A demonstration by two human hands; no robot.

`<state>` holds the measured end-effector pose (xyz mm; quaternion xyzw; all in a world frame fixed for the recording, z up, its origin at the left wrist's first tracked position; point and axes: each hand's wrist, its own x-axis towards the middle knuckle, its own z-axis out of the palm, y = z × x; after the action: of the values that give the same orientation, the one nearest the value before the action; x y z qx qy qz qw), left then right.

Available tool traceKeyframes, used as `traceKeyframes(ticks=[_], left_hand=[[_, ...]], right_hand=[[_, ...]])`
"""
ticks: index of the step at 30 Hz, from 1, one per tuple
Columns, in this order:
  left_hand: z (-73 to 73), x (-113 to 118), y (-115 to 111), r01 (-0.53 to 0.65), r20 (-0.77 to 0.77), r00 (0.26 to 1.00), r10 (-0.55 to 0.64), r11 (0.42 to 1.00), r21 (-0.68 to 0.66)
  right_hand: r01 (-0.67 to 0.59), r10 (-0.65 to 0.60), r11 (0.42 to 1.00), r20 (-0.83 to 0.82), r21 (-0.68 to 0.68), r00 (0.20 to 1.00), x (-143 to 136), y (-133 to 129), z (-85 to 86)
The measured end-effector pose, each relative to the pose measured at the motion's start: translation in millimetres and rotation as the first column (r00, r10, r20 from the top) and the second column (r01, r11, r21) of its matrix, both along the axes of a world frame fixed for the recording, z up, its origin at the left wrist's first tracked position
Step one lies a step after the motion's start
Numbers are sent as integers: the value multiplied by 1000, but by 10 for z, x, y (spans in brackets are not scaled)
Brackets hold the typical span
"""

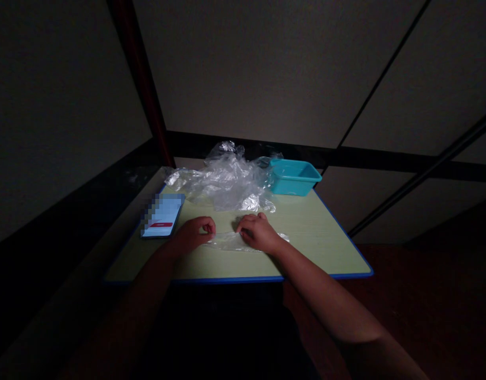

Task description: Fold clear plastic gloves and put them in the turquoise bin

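A flattened strip of clear plastic (230, 241) lies on the table near its front edge, between my two hands. My left hand (195, 232) pinches the left end of this plastic, thumb and fingertips together. On the other side, my right hand (259, 232) rests over the plastic with its fingers bent down, the thumb and a fingertip pinched on its upper edge. Part of the strip shows to the right, beneath my right wrist.
A heap of crumpled clear plastic (227, 179) covers the back of the table (317, 253). A turquoise basket (293, 184) stands at the back right, touching the heap. A tablet (165, 214) with a lit screen lies on the left. A wall rises behind.
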<state>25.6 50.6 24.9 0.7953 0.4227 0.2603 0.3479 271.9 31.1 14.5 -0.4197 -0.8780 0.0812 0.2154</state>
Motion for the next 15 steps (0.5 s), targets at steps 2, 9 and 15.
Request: traceKeyframes(ticks=[2,9,15], left_hand=[[-2,4,0,13,-2,1000,-13,999,29],[-21,14,8,-10,-52,999,16,994,107],[-36,7,17,29,-115,993,-13,989,144]], right_hand=[[-2,2,1000,10,3,1000,-1,0,-1],[-20,19,1000,43,18,999,-7,-14,9],[-37,35,999,86,28,996,9,-43,54]])
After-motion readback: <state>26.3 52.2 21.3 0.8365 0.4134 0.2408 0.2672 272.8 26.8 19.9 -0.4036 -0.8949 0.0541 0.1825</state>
